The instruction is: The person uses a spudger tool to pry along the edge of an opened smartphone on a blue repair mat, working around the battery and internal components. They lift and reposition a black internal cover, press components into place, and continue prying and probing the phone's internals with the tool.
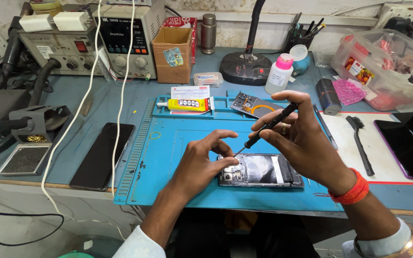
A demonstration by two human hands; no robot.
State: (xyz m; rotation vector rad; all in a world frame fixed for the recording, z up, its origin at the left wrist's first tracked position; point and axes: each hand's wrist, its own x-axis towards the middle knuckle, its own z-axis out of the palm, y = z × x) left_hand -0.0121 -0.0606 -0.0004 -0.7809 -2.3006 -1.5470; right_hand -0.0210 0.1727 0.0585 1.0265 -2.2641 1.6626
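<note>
Worktop (96, 102) carries a blue mat (178, 191), and on the mat lies an opened phone (264, 171) under both hands. Left hand (201, 162) pinches narrow on the phone's camera end, covering part of it. Right hand (302, 138) grips a black screwdriver (268, 126), tip on the phone. Behind: a brown cardboard box (172, 55) with a blue sticker, a white bottle (279, 74) with pink cap, a yellow glue tube (187, 104). A dark tablet (409, 148) is cut off at right
</note>
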